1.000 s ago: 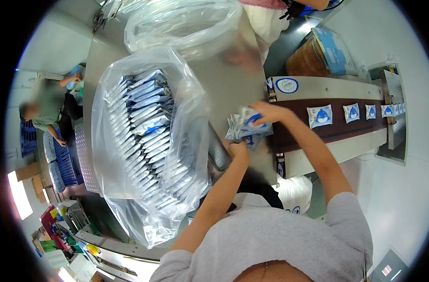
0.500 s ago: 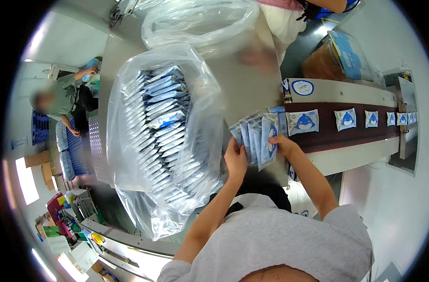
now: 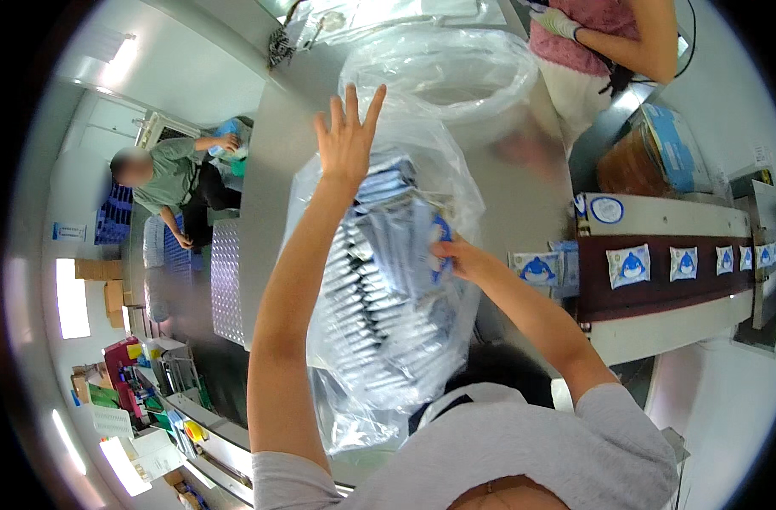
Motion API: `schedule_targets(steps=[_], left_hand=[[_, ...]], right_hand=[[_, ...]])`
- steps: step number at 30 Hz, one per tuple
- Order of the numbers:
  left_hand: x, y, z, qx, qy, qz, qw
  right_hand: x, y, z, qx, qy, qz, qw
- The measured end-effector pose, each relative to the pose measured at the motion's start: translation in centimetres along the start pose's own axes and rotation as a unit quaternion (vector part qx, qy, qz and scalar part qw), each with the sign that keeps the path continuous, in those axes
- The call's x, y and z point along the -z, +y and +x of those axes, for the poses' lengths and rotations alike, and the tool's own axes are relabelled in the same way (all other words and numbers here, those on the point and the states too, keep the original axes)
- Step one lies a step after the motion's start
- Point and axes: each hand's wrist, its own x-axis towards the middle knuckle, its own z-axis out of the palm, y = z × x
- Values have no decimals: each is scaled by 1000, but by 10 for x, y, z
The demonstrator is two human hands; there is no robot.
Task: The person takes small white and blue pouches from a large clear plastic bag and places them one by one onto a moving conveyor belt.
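My left hand (image 3: 347, 140) is raised over the far rim of a large clear plastic bag (image 3: 388, 280), fingers spread, holding nothing. The bag is full of rows of small blue-and-white pouches. My right hand (image 3: 457, 257) reaches into the bag's mouth from the right and grips a stack of pouches (image 3: 413, 242) against those packed inside. More pouches with a blue animal print (image 3: 632, 265) lie spaced along a dark conveyor belt (image 3: 660, 297) at right, and one pouch (image 3: 536, 269) lies at the belt's near end.
A second clear bag (image 3: 439, 76), open and nearly empty, stands behind on the steel table (image 3: 273, 195). Another person in a pink top (image 3: 609, 42) works at the back right. A seated person in green (image 3: 171, 174) is at the left. A cardboard box (image 3: 638, 161) stands beyond the belt.
Both hands carried the stack of pouches left from the belt to the bag. My left hand let go and rose over the bag with fingers spread; my right hand pushed the stack inside.
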Motion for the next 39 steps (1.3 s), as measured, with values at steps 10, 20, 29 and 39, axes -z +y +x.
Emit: schedule_targets(steps=[10,20,29,39], left_hand=[[-34,-84,84,-36,-59,-69,995],[14,-80,23,-37,26,-238,970],[162,-28,-269,171,-90,-482,855],[122,244,-282,38,-242,-776,581]], right_hand=[[-7,-100,236,300,150,-907,253],[25,-48,282,27,47,-897,439],[43,-133,-52,248,175,-691,656],[241,-187,-340,-169,339,-862,336]])
